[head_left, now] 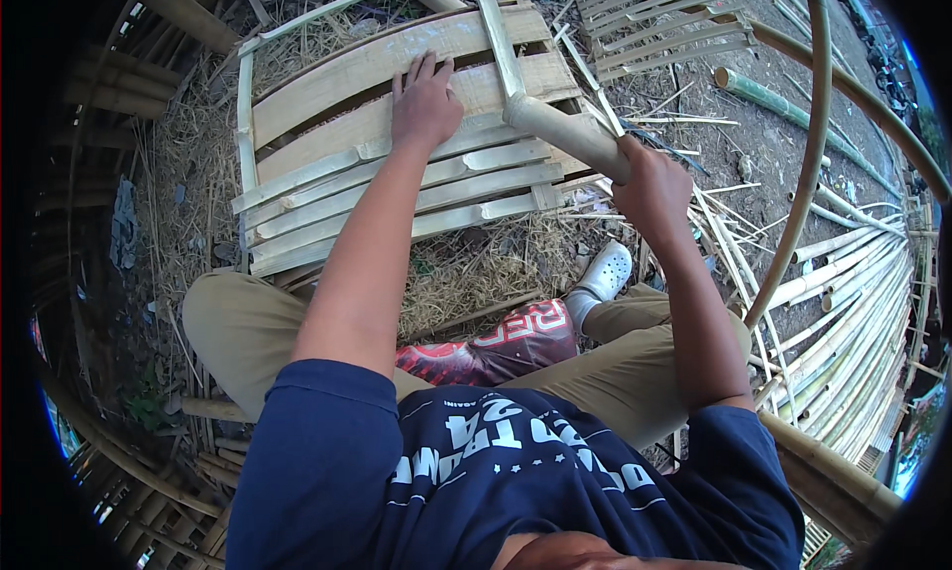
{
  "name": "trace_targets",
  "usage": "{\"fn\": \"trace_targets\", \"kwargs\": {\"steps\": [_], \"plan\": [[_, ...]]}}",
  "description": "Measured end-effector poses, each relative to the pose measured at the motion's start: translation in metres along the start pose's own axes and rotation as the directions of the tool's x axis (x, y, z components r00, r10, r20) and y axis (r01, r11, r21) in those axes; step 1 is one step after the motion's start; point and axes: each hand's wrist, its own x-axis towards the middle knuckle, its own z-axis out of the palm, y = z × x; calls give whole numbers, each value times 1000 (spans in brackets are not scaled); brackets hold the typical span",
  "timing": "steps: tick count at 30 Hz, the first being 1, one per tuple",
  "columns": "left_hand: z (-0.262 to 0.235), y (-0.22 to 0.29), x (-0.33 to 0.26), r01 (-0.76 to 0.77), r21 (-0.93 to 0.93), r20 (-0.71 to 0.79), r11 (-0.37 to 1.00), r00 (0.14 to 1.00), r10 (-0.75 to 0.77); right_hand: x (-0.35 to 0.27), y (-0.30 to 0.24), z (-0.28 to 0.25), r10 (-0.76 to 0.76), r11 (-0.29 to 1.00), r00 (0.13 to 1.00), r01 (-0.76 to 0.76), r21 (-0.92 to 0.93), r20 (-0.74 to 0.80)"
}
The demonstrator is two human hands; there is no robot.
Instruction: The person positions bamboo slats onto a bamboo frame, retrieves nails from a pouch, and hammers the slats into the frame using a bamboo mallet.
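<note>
My left hand [427, 104] lies palm down with its fingers spread on the pale wide boards [332, 86] of a panel in front of me. My right hand [654, 195] is wrapped around a short, thick bamboo stick [565, 131]. The stick's far end is over the right part of the panel, by an upright bamboo strip [496, 34]. Nearer to me, several narrow split bamboo slats [416, 181] cross the panel side by side. Dark gaps show between the boards.
A second slatted bamboo panel [654, 19] lies at the far right. Many bamboo poles [843, 332] are stacked at the right, and a curved pole [815, 124] rises near my right arm. Loose strips and straw [486, 267] cover the ground. A printed cloth [526, 344] lies between my legs.
</note>
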Motion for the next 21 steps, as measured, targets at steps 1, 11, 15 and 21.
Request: {"fn": "trace_targets", "kwargs": {"steps": [1, 11, 15, 21], "plan": [[0, 0, 0, 1, 6, -5, 1000, 1000, -1, 0, 2, 0, -19, 1000, 1000, 19, 1, 19], [-2, 4, 2, 17, 9, 31, 1000, 999, -18, -1, -6, 6, -97, 995, 979, 89, -52, -178], [-3, 3, 2, 5, 30, 23, 1000, 1000, -6, 2, -1, 3, -80, 993, 990, 69, -97, -119], [1, 1, 1, -3, 1, -18, 1000, 1000, 3, 4, 7, 4, -140, 988, 983, 130, -84, -123]]}}
